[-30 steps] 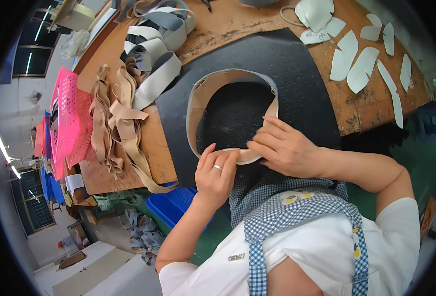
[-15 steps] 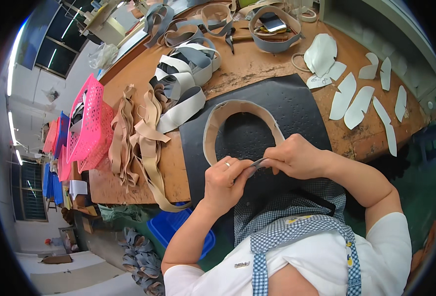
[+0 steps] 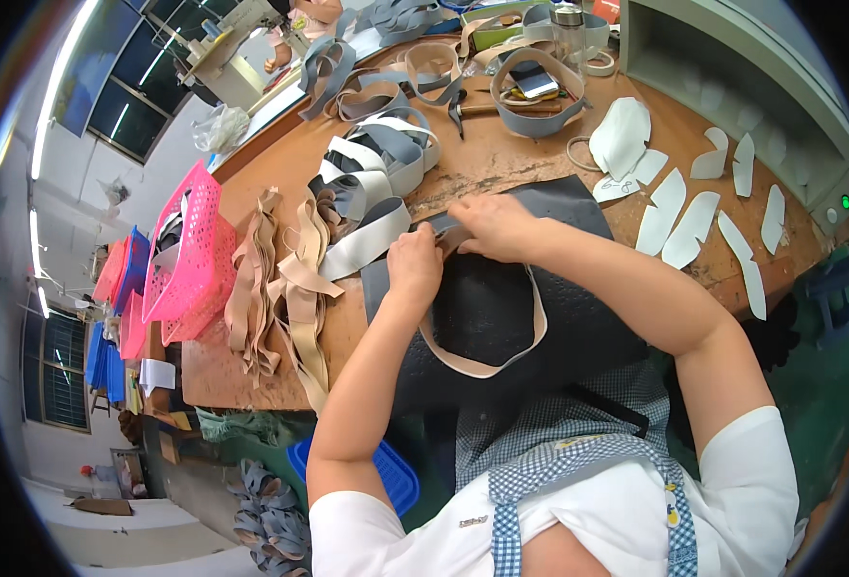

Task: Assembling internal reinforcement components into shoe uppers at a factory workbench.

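Observation:
A looped leather band point(image 3: 539, 322), beige on its inner side, rests over the black mat point(image 3: 588, 298) in front of me. My left hand point(image 3: 415, 263) is closed on the far left part of the loop, fingers pinched together. Beside it, my right hand point(image 3: 494, 229) grips the same band at its far side, fingertips close to the left ones. A short grey and brown stretch of band shows between the two hands. The near part of the loop curves back toward me, untouched. My fingers partly hide the held section.
Beige strips point(image 3: 251, 279) and grey and white strips point(image 3: 372, 192) lie left of the mat. A pink basket point(image 3: 192, 260) stands at the table's left edge. White cut pieces point(image 3: 691, 229) lie on the right. Farther back are a hammer point(image 3: 458, 113) and a band ring point(image 3: 540, 125) around a phone.
Both hands have moved away from me, from the band's near side to its far side, and pinch it there. The loop's free curve now faces me. A person's arm appears at the top.

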Available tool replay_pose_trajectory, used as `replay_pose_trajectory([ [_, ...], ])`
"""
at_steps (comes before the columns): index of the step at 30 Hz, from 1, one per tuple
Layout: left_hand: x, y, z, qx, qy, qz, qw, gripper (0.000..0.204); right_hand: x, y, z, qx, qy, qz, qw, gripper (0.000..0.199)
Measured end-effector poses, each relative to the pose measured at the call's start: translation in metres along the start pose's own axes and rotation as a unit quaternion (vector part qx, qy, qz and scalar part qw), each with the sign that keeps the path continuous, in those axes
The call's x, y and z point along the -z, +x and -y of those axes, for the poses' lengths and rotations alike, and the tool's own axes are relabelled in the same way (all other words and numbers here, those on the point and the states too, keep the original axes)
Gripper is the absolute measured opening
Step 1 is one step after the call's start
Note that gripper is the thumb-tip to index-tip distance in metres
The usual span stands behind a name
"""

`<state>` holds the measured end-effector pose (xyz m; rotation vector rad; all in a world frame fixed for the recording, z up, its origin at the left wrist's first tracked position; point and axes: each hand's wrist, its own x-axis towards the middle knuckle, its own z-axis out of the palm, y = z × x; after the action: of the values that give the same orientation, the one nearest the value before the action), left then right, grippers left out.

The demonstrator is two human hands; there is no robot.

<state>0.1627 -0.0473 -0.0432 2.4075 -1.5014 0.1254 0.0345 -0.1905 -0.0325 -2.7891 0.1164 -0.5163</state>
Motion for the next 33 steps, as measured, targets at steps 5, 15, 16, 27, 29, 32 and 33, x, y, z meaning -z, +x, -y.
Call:
replay_pose_trajectory([
  [5, 0.032, -0.006, -0.011, -0.051, -0.197, 0.099, 0.974, 0.018, 0.013, 0.008, -0.009, 0.026, 0.076, 0.156, 0.984, 0.017],
  [15, 0.022, -0.03, -0.01, -0.145, -0.105, 0.089, 0.98, 0.019, 0.012, -0.001, 0.005, 0.064, 0.055, 0.283, 0.955, 0.021],
  [16, 0.025, -0.028, -0.017, -0.147, -0.109, 0.091, 0.979, 0.019, 0.014, -0.003, 0.004, 0.069, 0.049, 0.287, 0.954, 0.025],
  [27, 0.067, -0.039, -0.037, -0.048, 0.197, 0.257, 0.945, 0.017, 0.038, -0.085, 0.006, -0.146, 0.079, 0.079, 0.983, 0.054],
  [29, 0.067, -0.043, -0.049, -0.064, 0.186, 0.219, 0.956, 0.021, 0.031, -0.1, 0.008, -0.187, 0.068, 0.075, 0.977, 0.048],
  [32, 0.051, -0.031, -0.058, -0.196, 0.088, 0.053, 0.975, 0.033, 0.017, -0.103, 0.006, -0.197, 0.104, 0.053, 0.973, 0.037],
  [33, 0.043, -0.024, -0.057, -0.307, -0.001, -0.073, 0.949, 0.037, 0.016, -0.1, 0.009, -0.173, 0.123, 0.032, 0.977, 0.029],
])
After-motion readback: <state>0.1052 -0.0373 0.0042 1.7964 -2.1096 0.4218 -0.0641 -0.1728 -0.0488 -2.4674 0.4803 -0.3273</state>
